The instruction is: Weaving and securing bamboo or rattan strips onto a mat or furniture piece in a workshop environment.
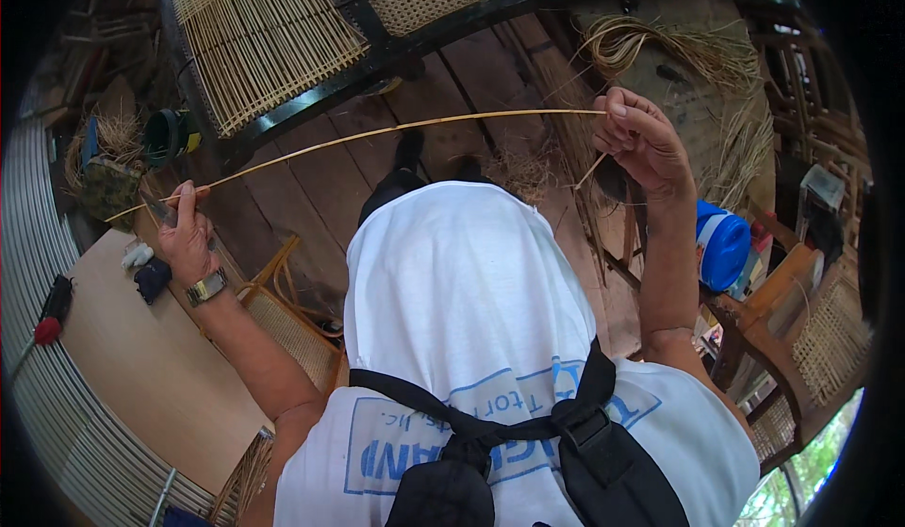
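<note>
"Brown planks make the floor [434, 84] under us. What else do we have around, from the largest down?"

"Black rails edge the woven frame [269, 51] ahead of us. To our right come a chair [790, 277] with a woven panel, a loose bundle [660, 46] of fibre, and a blue tub [726, 249]."

"And the strip [424, 123]?"

"It spans the gap between our two hands, bowed gently, just our side of the frame in this view. We judge the step to be holding it out at length. The next move seems to call for light, even tension, so we don't kink it or snag it on the frame."

"How open are our hands?"

"Nearly closed, both. Our left hand [187, 239] pinches the strip between thumb and finger, a tail running out past it. Our right hand [646, 140] pinches the far end, the other fingers curled in."

"Anything smaller?"

"A pale stub [590, 171] below the right hand; we can't tell whether it belongs to the strip. A grey sliver [163, 210] shows at the left, possibly a blade."
</note>
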A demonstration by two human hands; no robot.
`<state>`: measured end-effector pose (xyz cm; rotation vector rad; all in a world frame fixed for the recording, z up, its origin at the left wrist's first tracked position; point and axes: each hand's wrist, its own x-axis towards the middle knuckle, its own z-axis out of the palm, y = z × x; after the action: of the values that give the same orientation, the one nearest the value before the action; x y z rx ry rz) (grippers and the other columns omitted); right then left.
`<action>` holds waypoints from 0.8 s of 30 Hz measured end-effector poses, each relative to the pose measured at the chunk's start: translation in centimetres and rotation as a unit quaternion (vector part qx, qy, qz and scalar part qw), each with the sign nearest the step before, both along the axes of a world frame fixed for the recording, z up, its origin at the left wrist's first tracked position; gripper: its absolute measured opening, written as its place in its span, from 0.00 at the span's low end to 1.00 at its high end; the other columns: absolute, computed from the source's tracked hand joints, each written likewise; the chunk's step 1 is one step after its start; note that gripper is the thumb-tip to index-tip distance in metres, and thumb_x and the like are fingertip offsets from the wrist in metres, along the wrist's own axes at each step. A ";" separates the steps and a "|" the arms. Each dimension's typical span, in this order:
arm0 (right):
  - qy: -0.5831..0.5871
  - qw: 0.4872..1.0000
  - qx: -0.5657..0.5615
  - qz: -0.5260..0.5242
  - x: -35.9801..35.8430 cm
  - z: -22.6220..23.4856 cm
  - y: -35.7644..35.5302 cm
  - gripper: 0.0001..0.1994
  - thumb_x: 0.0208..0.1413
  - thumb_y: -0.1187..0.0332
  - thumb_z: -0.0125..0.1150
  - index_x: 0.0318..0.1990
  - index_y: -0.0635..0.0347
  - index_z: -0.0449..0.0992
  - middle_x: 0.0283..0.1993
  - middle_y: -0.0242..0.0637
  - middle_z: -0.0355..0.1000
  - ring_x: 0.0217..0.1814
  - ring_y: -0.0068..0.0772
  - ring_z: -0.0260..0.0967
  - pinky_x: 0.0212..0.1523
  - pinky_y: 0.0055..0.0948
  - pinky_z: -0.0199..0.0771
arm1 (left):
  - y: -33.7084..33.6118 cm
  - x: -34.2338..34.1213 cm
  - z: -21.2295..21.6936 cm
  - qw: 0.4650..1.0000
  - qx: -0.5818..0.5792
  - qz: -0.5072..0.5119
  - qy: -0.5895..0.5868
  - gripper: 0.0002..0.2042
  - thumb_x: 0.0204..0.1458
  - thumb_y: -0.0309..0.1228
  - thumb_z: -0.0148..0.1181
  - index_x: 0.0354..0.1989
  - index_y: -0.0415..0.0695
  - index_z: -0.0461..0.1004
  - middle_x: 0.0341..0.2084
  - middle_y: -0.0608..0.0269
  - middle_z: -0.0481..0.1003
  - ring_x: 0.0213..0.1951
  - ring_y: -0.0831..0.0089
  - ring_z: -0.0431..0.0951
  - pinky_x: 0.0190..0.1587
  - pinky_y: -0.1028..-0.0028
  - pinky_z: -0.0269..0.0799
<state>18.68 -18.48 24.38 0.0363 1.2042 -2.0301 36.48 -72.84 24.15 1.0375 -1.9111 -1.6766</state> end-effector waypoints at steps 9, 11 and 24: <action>-0.015 0.999 -0.037 -0.030 1.6 -2.3 2.7 0.07 0.60 0.67 0.60 0.31 0.55 0.69 0.23 0.23 0.58 0.22 0.14 0.50 0.26 0.20 0.50 | 0.7 -0.4 0.4 0.999 -0.035 -0.014 -0.002 0.05 0.58 0.32 0.63 0.39 0.45 0.80 0.29 0.60 0.82 0.12 0.90 0.57 0.15 0.84 0.49; 0.082 0.982 0.171 0.023 1.9 -3.8 3.4 0.08 0.59 0.65 0.62 0.38 0.59 0.74 0.27 0.29 0.67 0.26 0.23 0.62 0.28 0.25 0.59 | 1.0 -0.3 -0.1 0.998 -0.058 0.003 -0.004 0.06 0.58 0.33 0.63 0.37 0.45 0.79 0.29 0.60 0.82 0.12 0.91 0.58 0.15 0.84 0.48; 0.216 0.959 0.158 0.094 8.1 -7.0 -14.1 0.14 0.63 0.65 0.59 0.52 0.62 0.74 0.45 0.36 0.72 0.48 0.23 0.70 0.47 0.25 0.72 | 21.4 -4.7 -7.1 0.944 0.140 -0.294 0.061 0.05 0.60 0.28 0.60 0.38 0.39 0.77 0.31 0.63 0.81 0.34 0.81 0.79 0.39 0.79 0.74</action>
<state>26.74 -32.57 17.35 -0.3716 1.7253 -1.7091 31.81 -51.44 17.10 0.4419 -2.0648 -2.3286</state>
